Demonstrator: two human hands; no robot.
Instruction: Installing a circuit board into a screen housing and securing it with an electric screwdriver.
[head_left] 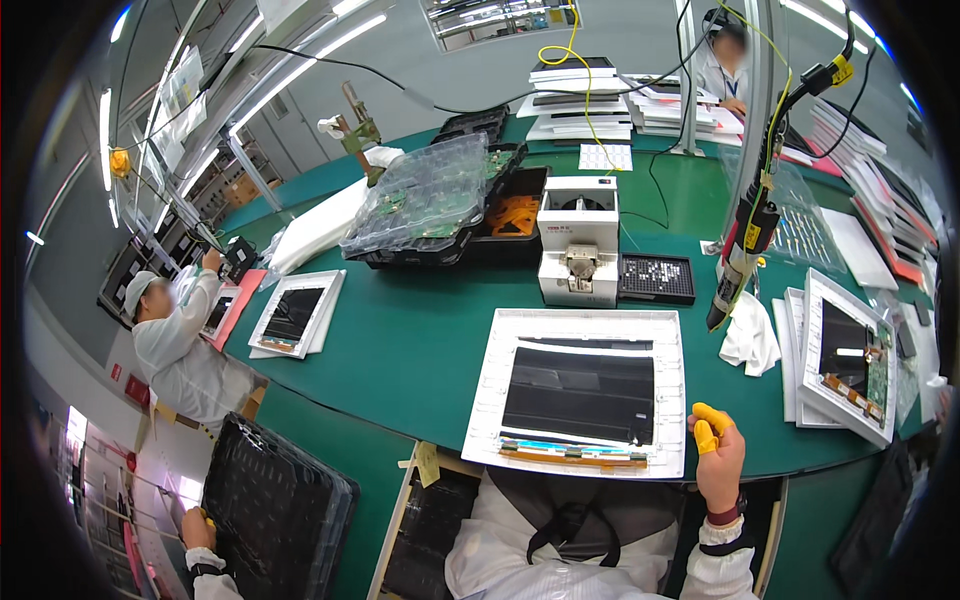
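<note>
- Hanging by the black trays (270, 505): my left hand (196, 530), grip unclear!
- Right hand (718, 460) loosely curled, seemingly empty, beside the screen (578, 395).
- Likely fragile; hold its white frame (669, 400).

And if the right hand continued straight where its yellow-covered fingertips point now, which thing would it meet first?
Probably the right edge of the white frame, just left of the right hand; the hand's height is unclear, so it might pass above.
</note>
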